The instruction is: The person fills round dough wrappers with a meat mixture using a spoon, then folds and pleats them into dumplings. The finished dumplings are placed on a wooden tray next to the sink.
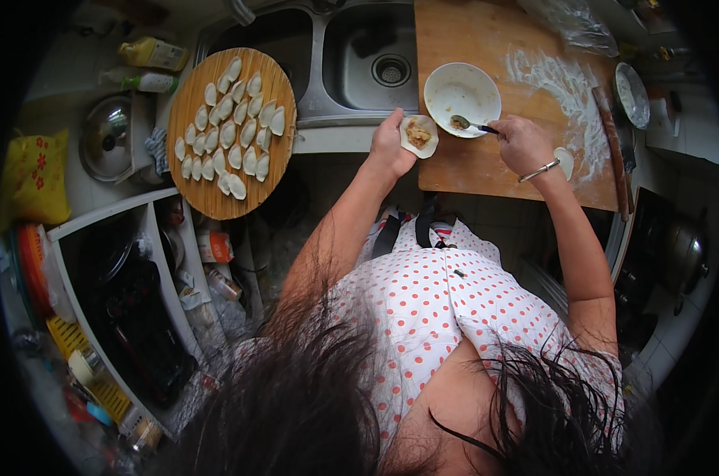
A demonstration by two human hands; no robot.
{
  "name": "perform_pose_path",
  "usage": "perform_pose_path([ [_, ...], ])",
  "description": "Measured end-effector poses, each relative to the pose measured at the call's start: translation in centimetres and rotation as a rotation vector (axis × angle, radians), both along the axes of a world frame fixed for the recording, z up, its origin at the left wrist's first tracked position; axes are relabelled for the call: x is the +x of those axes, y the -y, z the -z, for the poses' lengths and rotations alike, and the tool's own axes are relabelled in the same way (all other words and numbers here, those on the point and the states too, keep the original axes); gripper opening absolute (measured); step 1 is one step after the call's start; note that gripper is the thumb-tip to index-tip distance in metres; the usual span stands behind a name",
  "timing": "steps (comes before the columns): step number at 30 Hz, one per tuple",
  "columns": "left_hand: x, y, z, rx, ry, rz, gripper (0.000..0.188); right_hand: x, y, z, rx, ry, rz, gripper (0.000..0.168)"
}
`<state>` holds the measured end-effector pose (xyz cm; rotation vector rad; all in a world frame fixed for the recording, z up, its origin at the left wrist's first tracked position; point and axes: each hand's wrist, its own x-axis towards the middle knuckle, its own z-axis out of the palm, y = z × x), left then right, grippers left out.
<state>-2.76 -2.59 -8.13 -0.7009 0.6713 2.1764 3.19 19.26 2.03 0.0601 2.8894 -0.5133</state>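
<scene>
On the fingers of my left hand (392, 146) lies a round dumpling wrapper (409, 147), flat and unfolded. A mound of filling (419, 134) sits in its middle. My right hand (519, 141) grips the dark handle of a metal spoon (462, 122), whose bowl carries a little filling over the near rim of a white bowl (455, 98). Smears and small bits of filling cling to the bowl's inside. Another wrapper (565, 162) rests on the wooden board (484, 172), partly hidden behind my right wrist.
Left of the sink (359, 83), a round slatted tray (246, 196) holds many folded dumplings (228, 134). White flour (553, 83) is spread over the board's right part, beside a wooden rolling pin (610, 152). A metal pot lid (106, 137) stands farther left.
</scene>
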Motion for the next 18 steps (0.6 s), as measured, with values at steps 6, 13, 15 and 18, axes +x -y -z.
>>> perform_pose_path([
  [6,0.3,-0.5,-0.4,0.022,-0.024,-0.014,0.046,0.0,-0.2,1.3,-0.514,0.092,0.259,0.028],
  [13,0.1,-0.4,-0.9,0.039,-0.014,0.001,0.049,2.5,1.4,2.3,-0.675,-0.003,0.301,0.027],
  [15,0.2,-0.2,-0.8,0.044,-0.018,-0.001,0.05,3.2,2.3,2.9,-0.783,-0.048,0.323,0.027],
  [18,0.4,0.5,-2.0,0.018,-0.026,-0.034,0.052,4.5,4.6,2.3,-0.905,-0.127,0.359,0.027],
])
